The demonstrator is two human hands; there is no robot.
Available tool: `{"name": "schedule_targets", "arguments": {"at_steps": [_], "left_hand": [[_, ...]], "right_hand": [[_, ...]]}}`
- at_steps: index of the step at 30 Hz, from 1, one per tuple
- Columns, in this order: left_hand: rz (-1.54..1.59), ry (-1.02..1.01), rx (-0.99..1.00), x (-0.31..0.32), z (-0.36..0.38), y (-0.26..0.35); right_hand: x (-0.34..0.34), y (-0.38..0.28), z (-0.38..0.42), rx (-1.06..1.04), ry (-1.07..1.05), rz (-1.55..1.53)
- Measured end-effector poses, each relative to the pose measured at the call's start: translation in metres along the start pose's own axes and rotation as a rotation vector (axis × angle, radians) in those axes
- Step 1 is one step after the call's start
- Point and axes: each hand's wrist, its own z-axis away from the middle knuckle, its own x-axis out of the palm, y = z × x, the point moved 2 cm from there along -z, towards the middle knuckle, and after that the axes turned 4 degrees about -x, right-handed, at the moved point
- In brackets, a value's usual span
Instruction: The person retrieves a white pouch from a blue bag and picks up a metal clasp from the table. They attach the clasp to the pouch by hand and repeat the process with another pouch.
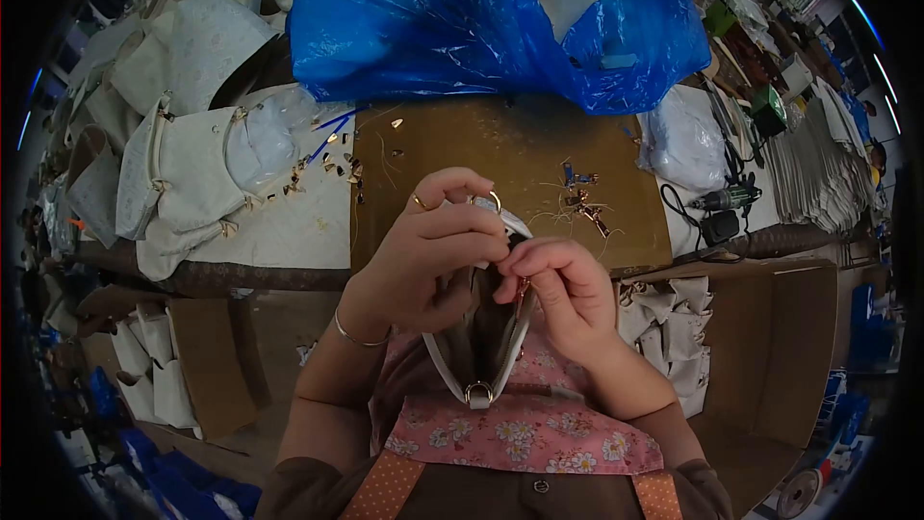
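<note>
A small white handbag (438,358) stands with its mouth open in front of my chest, its beige lining showing. A gold ring fitting (478,392) sits at the end of the mouth nearest me. My left hand (433,246) is closed on the far end of the bag, fingers bent over the rim beside another gold ring (496,200). From the right, my right hand (561,294) pinches at the bag's rim with thumb and forefinger, close to the left fingertips. A thin reddish-gold piece (523,292) shows beside the right fingers; its kind is unclear.
A blue plastic sack (414,29) lies across the back of the brown board (433,144). Small metal fittings (587,207) and threads lie on the board. White bags (197,169) are piled left, a power drill (727,195) lies right. Cardboard boxes (780,347) stand below the table edge.
</note>
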Motion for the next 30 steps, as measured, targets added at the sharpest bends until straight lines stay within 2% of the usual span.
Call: {"name": "schedule_targets", "arguments": {"at_steps": [2,5,9,11,17,24,30], "left_hand": [[-0.146,0.039,-0.076,0.004,-0.003,0.003],[-0.126,0.092,-0.056,0.006,-0.001,-0.001],[-0.046,0.125,-0.046,0.01,-0.001,-0.009],[0.089,0.163,-0.085,0.013,0.0,-0.011],[0.138,0.238,-0.104,0.02,-0.002,-0.011],[0.155,0.269,-0.143,0.02,-0.001,-0.012],[0.307,0.382,-0.17,0.025,-0.004,-0.018]], "right_hand": [[0.003,0.006,-0.001,0.057,0.12,-0.027],[0.001,0.009,-0.004,0.092,0.228,-0.121],[-0.001,0.013,-0.006,0.071,0.245,-0.055],[-0.001,0.014,-0.006,0.017,0.235,0.047],[0.006,0.014,-0.011,-0.109,0.319,0.066],[0.01,0.013,-0.012,-0.085,0.315,0.154],[0.007,0.01,-0.024,-0.114,0.273,0.372]]}}
